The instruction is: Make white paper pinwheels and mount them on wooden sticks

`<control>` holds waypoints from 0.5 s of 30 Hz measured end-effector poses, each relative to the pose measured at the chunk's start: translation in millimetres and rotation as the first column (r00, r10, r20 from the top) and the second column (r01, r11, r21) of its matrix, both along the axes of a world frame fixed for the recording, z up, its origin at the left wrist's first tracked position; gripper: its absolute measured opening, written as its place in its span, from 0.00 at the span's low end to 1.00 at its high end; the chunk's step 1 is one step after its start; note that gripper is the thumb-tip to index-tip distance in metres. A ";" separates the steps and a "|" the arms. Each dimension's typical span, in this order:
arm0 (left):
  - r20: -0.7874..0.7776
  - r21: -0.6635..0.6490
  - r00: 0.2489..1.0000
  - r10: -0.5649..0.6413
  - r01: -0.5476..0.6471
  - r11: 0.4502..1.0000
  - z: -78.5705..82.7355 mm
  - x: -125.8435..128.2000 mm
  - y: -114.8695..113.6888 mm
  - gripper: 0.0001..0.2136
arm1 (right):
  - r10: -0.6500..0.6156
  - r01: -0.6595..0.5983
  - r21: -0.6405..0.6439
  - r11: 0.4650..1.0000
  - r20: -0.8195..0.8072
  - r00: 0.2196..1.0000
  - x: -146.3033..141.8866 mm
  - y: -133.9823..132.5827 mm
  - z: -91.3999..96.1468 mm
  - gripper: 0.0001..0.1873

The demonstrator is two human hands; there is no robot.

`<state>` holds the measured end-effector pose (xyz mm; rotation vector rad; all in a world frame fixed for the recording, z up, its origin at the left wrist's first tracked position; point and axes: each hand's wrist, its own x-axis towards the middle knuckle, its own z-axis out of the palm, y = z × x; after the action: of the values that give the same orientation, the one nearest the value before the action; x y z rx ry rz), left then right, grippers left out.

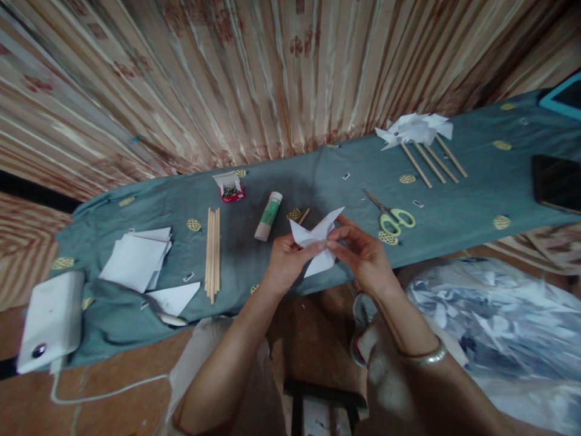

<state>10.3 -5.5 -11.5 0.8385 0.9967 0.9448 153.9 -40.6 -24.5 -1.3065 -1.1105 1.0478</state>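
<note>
both hands are pinched tight on one thing: the left hand (290,257) and right hand (359,249) grip a folded white paper (321,234), thumbs meeting near its middle, above the near part of the green cloth (327,175). if one thumb eased off, a folded point could spring loose; too hard a pull might tear the sheet, thin as it looks. a careless sweep leftward could set the bundle of sticks (212,254) rolling, and one to the right might nudge the scissors (385,209). farther back, the small red box (235,197) stands with its flap up — a knock would likely spill the metal bits (233,191) inside.

fingers cover the paper's centre, so any fastening there can't be made out. just beyond it only the end of a short wooden stick (304,216) shows; whether it joins the paper or simply lies on the cloth, i cannot tell. farthest off, the paper pinwheels (415,128) overlap — hard to count by their heads — and a blue-edged device (563,97) is cut off at the right.
</note>
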 end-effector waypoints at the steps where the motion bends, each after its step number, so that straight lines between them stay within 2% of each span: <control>1: 0.005 0.001 1.000 -0.003 0.003 1.000 -0.4 -0.3 0.1 0.16 | -0.021 0.021 0.009 1.000 -0.011 1.000 -0.4 0.3 -1.1 0.09; 4: 0.004 0.003 1.000 -0.014 0.014 1.000 -2.4 -1.1 0.3 0.16 | -0.122 0.123 0.036 0.992 -0.036 0.992 -1.3 2.0 -2.1 0.19; 7: -0.008 0.004 1.000 -0.026 0.026 1.000 -4.6 -1.4 -0.5 0.16 | -0.083 0.087 0.033 0.996 -0.097 0.992 -0.3 2.5 1.7 0.26; 11: -0.016 -0.011 0.999 -0.051 0.051 0.999 -5.9 -1.4 -2.8 0.15 | 0.067 -0.094 -0.097 0.991 -0.252 0.965 3.6 -0.8 9.3 0.15; 15: -0.011 -0.036 0.997 -0.078 0.078 0.996 -5.5 -1.8 -3.7 0.15 | 0.054 -0.105 -0.146 0.984 -0.321 0.945 5.3 -3.1 12.4 0.11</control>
<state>8.5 -9.1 -17.0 0.8485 0.9821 0.8542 159.2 -43.7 -12.1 -1.1732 -0.8541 1.3786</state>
